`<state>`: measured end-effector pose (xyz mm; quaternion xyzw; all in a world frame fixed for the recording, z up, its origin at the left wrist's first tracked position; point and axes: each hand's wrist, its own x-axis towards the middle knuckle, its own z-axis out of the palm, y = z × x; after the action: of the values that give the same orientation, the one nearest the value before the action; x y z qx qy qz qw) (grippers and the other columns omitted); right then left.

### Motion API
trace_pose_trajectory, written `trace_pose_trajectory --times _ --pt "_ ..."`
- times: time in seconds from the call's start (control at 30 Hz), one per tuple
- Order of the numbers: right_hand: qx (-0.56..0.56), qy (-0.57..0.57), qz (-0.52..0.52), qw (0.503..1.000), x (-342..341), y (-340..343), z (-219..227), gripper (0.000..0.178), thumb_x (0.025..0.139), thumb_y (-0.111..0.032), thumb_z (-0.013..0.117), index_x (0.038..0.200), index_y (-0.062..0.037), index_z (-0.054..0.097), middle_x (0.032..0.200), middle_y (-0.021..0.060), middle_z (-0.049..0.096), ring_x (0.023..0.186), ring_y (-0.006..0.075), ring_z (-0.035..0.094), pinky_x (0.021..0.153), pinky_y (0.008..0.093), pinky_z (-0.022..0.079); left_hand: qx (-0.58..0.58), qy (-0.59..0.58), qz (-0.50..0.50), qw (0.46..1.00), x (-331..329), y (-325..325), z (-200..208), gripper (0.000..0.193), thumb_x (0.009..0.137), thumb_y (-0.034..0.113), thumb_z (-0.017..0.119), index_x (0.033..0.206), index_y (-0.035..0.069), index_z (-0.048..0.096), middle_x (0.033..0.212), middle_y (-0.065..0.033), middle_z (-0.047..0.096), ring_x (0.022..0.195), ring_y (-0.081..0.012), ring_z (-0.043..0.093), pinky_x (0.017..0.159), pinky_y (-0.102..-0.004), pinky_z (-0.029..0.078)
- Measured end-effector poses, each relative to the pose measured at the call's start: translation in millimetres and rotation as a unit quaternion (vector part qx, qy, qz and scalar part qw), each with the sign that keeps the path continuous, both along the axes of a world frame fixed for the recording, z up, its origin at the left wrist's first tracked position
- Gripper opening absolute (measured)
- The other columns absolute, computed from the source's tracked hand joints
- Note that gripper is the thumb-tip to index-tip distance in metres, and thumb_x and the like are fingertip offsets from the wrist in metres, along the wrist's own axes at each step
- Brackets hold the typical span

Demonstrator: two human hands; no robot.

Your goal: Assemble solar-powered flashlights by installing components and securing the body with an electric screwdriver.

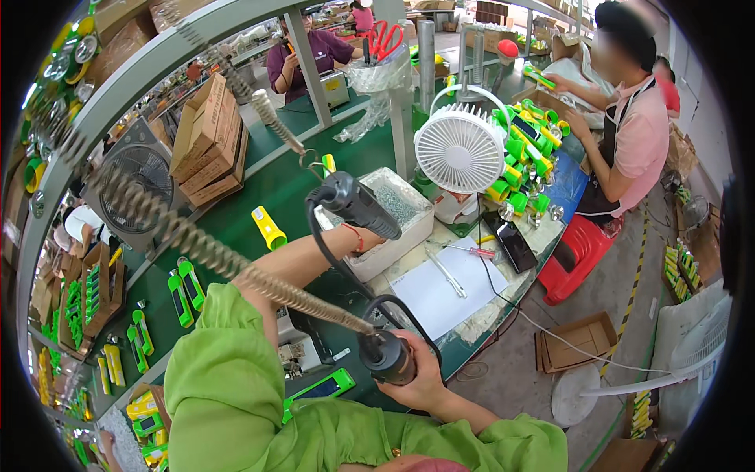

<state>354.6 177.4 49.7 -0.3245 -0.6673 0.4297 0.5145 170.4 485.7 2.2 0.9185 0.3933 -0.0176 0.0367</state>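
Note:
My right hand (425, 374) is wrapped around a black electric screwdriver (385, 355), which hangs from a long coil spring (259, 279). My left arm stretches forward, a red string on the wrist, and my left hand (368, 240) reaches into a white foam box (421, 220) of small metal screws (393, 198). A second electric screwdriver (358, 203), hung on another spring, covers part of that hand, so its fingers are hidden. Below the right hand's screwdriver, near my body, lies a green solar flashlight (321, 391) with a dark panel.
A white desk fan (460, 149) stands beyond the box, beside a heap of green-yellow flashlights (523, 149). White paper (448, 291) and a phone (515, 240) lie to the right. A co-worker (629, 134) sits at the far right. More flashlights (185, 291) lie left on the green belt.

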Motion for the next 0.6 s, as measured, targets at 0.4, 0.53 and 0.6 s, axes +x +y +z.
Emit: trace_pose_trajectory --times 0.4,0.53,0.6 --pt "0.049 -0.002 -0.011 0.999 -2 9 3 0.079 0.062 -0.010 0.087 0.129 -0.0009 0.045 0.096 0.0125 0.067 0.083 0.0205 0.069 0.075 0.0284 0.053 0.158 -0.071 -0.039 0.984 3 57 46 0.030 0.089 0.031 0.050 0.088 0.002 0.061 0.074 -0.0153 0.062 0.065 -0.0277 0.062 0.059 -0.0404 0.046" --pt "0.061 -0.006 -0.007 0.998 -4 10 1 0.079 0.062 -0.010 0.086 0.128 0.0000 0.045 0.094 0.0122 0.067 0.082 0.0199 0.069 0.074 0.0281 0.053 -0.032 -0.273 0.017 0.961 -10 33 76 0.021 0.090 0.024 0.052 0.086 0.004 0.058 0.070 -0.0023 0.054 0.058 -0.0133 0.048 0.053 -0.0307 0.041" --pt "0.064 -0.009 0.008 0.998 -8 7 1 0.078 0.062 -0.010 0.086 0.128 0.0001 0.045 0.094 0.0116 0.067 0.081 0.0195 0.069 0.074 0.0278 0.053 -0.049 -0.242 0.067 0.967 -38 29 65 0.020 0.091 0.025 0.052 0.090 0.006 0.058 0.073 -0.0019 0.055 0.059 -0.0128 0.048 0.053 -0.0306 0.040"
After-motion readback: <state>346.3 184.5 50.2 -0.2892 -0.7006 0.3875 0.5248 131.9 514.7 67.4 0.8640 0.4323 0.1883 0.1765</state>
